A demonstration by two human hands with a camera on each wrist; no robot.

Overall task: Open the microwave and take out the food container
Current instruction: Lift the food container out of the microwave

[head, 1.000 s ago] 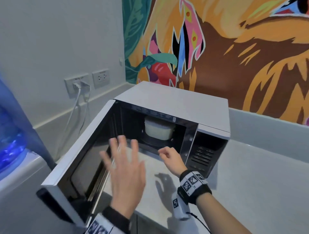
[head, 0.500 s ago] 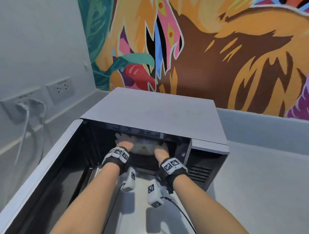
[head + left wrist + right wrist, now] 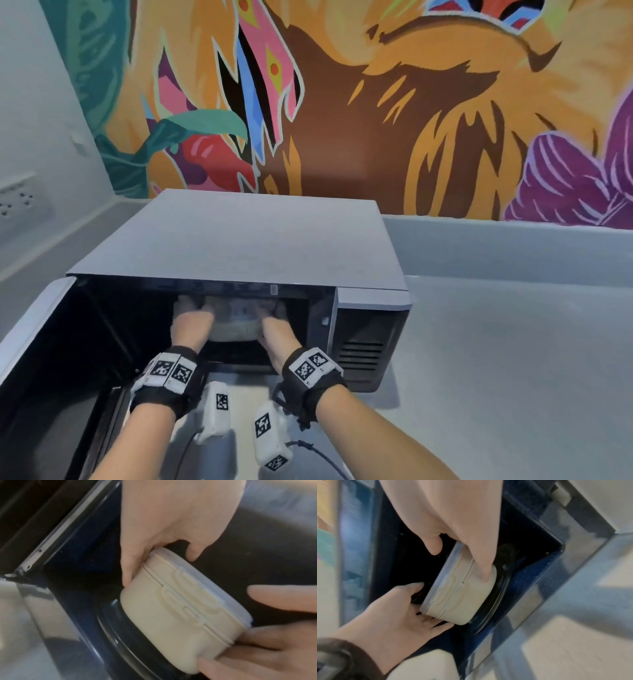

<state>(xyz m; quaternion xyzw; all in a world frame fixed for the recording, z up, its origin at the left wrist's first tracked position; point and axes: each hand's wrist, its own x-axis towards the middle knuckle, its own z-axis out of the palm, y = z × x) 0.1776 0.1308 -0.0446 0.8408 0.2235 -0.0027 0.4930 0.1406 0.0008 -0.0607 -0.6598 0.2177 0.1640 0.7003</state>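
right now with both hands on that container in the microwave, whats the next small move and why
Probably lift the cream plastic food container slightly and draw it straight out. The left hand and right hand each grip one end, it seems to sit on the glass turntable inside the grey microwave, and the door stands open.

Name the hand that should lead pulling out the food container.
Left, marginally. Both hands clasp the food container, but the left hand has open cavity beside it, while the right hand sits close to the microwave wall. Using both looks safest.
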